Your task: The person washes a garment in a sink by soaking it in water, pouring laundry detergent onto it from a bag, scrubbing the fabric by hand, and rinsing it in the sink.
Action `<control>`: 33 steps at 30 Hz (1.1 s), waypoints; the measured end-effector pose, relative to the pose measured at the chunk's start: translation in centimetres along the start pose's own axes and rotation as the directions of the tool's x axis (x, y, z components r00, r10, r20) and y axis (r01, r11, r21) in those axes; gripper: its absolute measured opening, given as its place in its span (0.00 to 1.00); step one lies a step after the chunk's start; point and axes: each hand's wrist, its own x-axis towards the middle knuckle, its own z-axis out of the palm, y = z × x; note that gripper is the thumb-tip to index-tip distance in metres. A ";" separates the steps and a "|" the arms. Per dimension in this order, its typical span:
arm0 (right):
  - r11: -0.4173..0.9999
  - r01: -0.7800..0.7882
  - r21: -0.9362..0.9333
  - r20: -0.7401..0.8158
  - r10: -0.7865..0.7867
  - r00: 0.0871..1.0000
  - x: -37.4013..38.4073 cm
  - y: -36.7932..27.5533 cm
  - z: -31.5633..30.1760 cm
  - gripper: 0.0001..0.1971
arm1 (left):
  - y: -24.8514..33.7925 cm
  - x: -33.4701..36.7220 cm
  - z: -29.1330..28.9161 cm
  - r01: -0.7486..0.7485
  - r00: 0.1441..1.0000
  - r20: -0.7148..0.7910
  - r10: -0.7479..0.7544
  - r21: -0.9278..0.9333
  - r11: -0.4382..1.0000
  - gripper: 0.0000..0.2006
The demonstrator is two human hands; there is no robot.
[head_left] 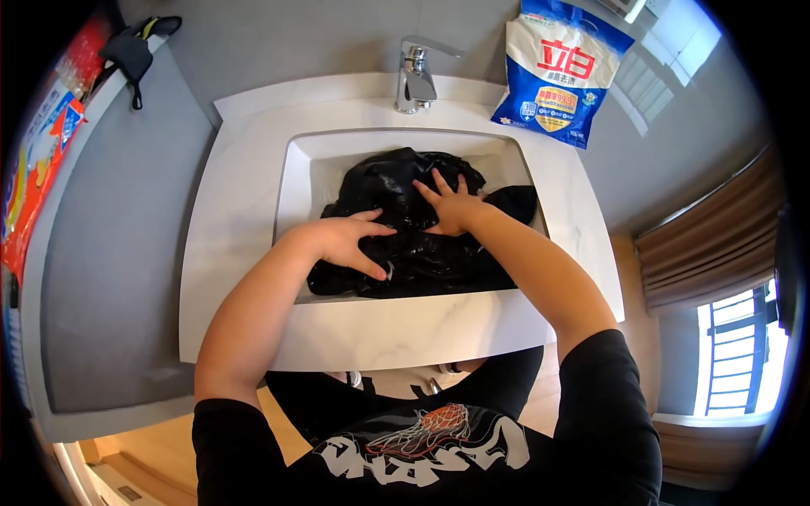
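Wet black cloth [405,181], probably a garment though its exact kind does not show, lies bunched in a white rectangular sink basin [294,181]. Some water shows around its edges. My left hand [350,242] rests on the near left part of the cloth, fingers spread. Farther up and to the right, my right hand [451,207] presses on the cloth with its fingers apart. Neither hand grips a fold. A chrome faucet [415,80] stands behind the basin, with no water seen running from it.
On the counter [245,185], a blue and white detergent bag [557,76] stands at the back right corner. A grey partition [110,236] rises at the left, with a black strapped item [131,55] and a red-orange package [42,177] on its ledge. A brown curtain [709,236] hangs at the right.
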 end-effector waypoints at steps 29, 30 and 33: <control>0.886 0.464 -0.016 -0.469 -0.416 0.779 -6.3 5.4 -2.0 0.28 | -0.1 -0.1 0.1 0.169 0.985 0.013 -0.172 0.123 0.978 0.42; 0.889 0.457 -0.014 -0.591 -0.376 0.713 -6.1 7.5 -2.4 0.28 | 0.3 -0.2 -0.2 0.157 0.987 0.009 -0.159 0.126 0.980 0.42; 0.945 0.171 0.279 -0.758 0.108 0.644 -5.3 13.5 -5.5 0.32 | 0.1 -0.3 -0.9 0.173 0.979 0.095 -0.180 0.074 0.982 0.41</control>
